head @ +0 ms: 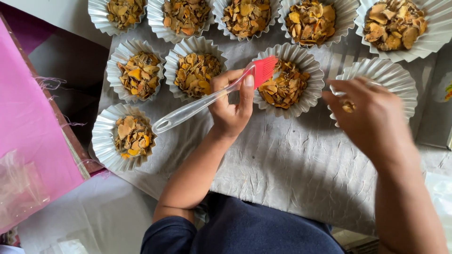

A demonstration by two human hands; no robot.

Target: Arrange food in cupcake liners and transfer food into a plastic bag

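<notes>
A crinkled grey sheet [282, 164] carries 10 fluted paper cups. Your left hand [230, 106] grips a clear-handled red brush [212, 96], bristles over a filled cup [287, 82]. Your right hand [372, 115], blurred, pinches flakes at the near-empty cup [393, 77].

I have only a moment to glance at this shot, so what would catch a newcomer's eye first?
The red brush with its clear handle, held in the left hand at the centre, its bristles over a fluted paper cup. Around it, rows of white paper cups filled with yellow-brown dried chips stand on a crinkled grey sheet. The right hand, blurred, is over a nearly empty cup at the right.
</notes>
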